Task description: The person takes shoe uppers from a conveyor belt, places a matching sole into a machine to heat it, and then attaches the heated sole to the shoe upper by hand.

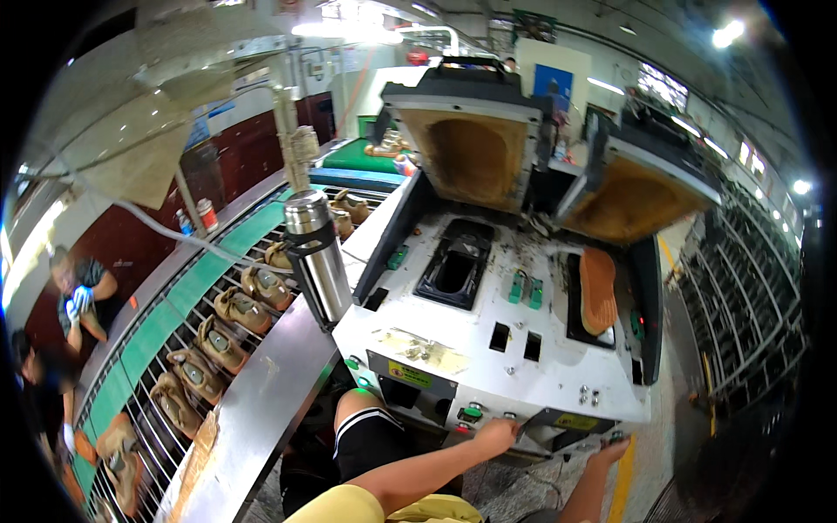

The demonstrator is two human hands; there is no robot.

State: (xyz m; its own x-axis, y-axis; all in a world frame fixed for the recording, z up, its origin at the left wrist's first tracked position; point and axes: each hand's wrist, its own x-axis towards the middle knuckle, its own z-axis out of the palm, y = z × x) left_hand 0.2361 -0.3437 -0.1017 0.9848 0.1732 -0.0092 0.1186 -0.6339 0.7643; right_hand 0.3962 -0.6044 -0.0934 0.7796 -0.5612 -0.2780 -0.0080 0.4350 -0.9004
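My left hand (499, 438) is closed at the front panel of a white two-station machine (397, 318), beside a dark recess. Whatever its fingers hold, if anything, is hidden. At the machine's front right corner, my right hand (610, 451) has its fingers bent in against a small dark fitting (618, 435); what they grip cannot be made out. An orange-brown shoe sole (597, 292) lies lengthwise on the right station. The left station has a black frame (453, 264) around a dark hollow. Above both stations, the left lid (466, 148) and right lid (641, 183) stand raised.
Left of the machine, a slatted conveyor (166, 327) carries several brown shoes (222, 344). A steel flask (318, 261) stands near the machine's left edge. A worker's gloved hands (80, 301) show beyond the conveyor. At right is a metal rack (741, 296).
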